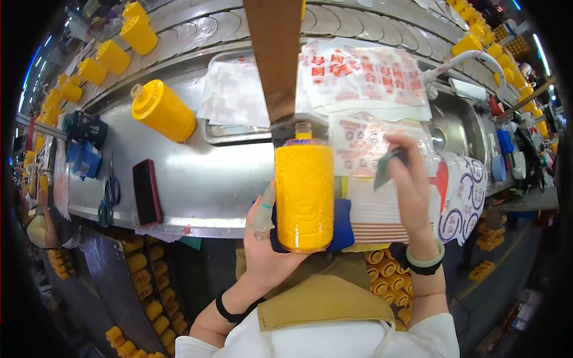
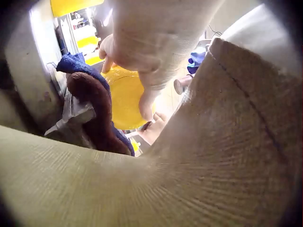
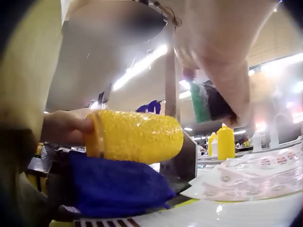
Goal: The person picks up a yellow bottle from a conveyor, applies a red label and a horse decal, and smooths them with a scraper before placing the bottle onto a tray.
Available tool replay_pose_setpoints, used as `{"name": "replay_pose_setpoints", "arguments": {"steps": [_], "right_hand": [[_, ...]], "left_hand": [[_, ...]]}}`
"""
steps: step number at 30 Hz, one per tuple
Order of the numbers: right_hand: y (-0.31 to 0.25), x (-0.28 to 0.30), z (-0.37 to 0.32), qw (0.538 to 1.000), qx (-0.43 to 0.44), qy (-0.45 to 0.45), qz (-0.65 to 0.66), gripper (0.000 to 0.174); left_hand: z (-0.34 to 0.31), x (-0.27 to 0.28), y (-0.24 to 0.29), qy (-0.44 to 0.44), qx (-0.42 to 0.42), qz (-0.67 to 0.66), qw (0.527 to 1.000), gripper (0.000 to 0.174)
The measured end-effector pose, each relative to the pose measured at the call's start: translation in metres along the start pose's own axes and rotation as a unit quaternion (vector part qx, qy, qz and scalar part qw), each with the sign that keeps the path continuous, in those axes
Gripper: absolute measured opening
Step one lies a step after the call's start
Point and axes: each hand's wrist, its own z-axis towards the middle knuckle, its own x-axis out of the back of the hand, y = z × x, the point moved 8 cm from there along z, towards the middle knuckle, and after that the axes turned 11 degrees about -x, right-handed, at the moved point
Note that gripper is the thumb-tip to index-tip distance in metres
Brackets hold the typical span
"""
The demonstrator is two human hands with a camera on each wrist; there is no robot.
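A metal conveyor (image 1: 382, 27) is seen behind one metal worktable (image 1: 209, 179); along it, yellow bottles are set too densely toward the edges to be counted. On the worktable's left part, one spare bottle (image 1: 163, 110), one phone (image 1: 147, 191) and one metal tray (image 1: 239, 134) bearing white sheets are seen; at the right, one sink (image 1: 450, 122) is served by one faucet (image 1: 477, 55). Printed label sheets (image 1: 364, 74) are laid between, their number hidden by overlap.

One yellow bottle (image 1: 304, 191) is held on its side at the front edge, over one blue cloth (image 1: 342, 224), its neck pointed away from the person. Its base end is gripped by the left hand (image 1: 267, 256), fingers and thumb spread around it. One flat green piece (image 1: 382, 170) is pinched narrowly in the right hand (image 1: 412, 185), well apart from the bottle, above the sheets.
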Motion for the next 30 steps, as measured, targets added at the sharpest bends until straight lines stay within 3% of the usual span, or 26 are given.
{"name": "replay_pose_setpoints", "arguments": {"steps": [2, 4, 6, 10, 14, 15, 18, 20, 22, 24, 26, 27, 28, 30], "right_hand": [[0.000, -0.009, -0.003, 0.986, 0.023, -0.039, -0.160, 0.040], [0.003, -0.010, 0.005, 0.978, 0.026, -0.051, -0.202, 0.038], [0.003, -0.020, 0.012, 0.936, 0.067, -0.109, -0.329, 0.032], [0.001, -0.012, 0.029, 0.930, 0.097, -0.085, -0.343, 0.016], [-0.023, -0.024, 0.061, 0.917, 0.150, -0.071, -0.363, 0.011], [-0.023, -0.031, 0.077, 0.920, 0.177, -0.090, -0.338, 0.010], [-0.018, -0.067, 0.128, 0.907, 0.208, -0.117, -0.348, 0.010], [-0.017, -0.100, 0.161, 0.895, 0.222, -0.140, -0.360, 0.011], [-0.004, -0.142, 0.187, 0.839, 0.218, -0.235, -0.439, 0.017], [-0.010, -0.169, 0.196, 0.829, 0.251, -0.321, -0.382, 0.023], [0.035, -0.200, 0.241, 0.810, 0.254, -0.361, -0.387, 0.026], [0.036, -0.216, 0.249, 0.764, 0.286, -0.328, -0.477, 0.027], [0.039, -0.228, 0.258, 0.760, 0.245, -0.322, -0.508, 0.028], [0.031, -0.249, 0.265, 0.770, 0.289, -0.323, -0.468, 0.033]], "left_hand": [[0.002, 0.006, 0.015, 0.000, -0.068, 0.138, 0.988, 0.107], [-0.001, 0.004, 0.013, -0.001, -0.079, 0.128, 0.989, 0.108], [-0.004, 0.004, 0.006, -0.003, -0.070, 0.129, 0.989, 0.110], [0.003, 0.009, 0.015, -0.044, -0.094, 0.118, 0.987, 0.112], [0.017, 0.042, -0.010, -0.022, -0.055, -0.040, 0.997, 0.079], [0.028, 0.051, -0.010, 0.000, -0.048, -0.007, 0.999, 0.065], [0.069, 0.079, -0.015, 0.029, -0.055, 0.197, 0.978, 0.064], [0.091, 0.099, -0.032, 0.048, -0.038, 0.218, 0.974, 0.066], [0.113, 0.118, -0.054, 0.065, -0.021, 0.233, 0.970, 0.067], [0.131, 0.132, -0.074, 0.037, -0.039, 0.342, 0.938, 0.067], [0.139, 0.140, -0.091, 0.032, -0.026, 0.377, 0.925, 0.066], [0.144, 0.138, -0.096, 0.017, -0.011, 0.408, 0.913, 0.065], [0.149, 0.136, -0.102, -0.001, 0.005, 0.437, 0.899, 0.065], [0.156, 0.129, -0.105, 0.006, -0.004, 0.467, 0.884, 0.063]]}}
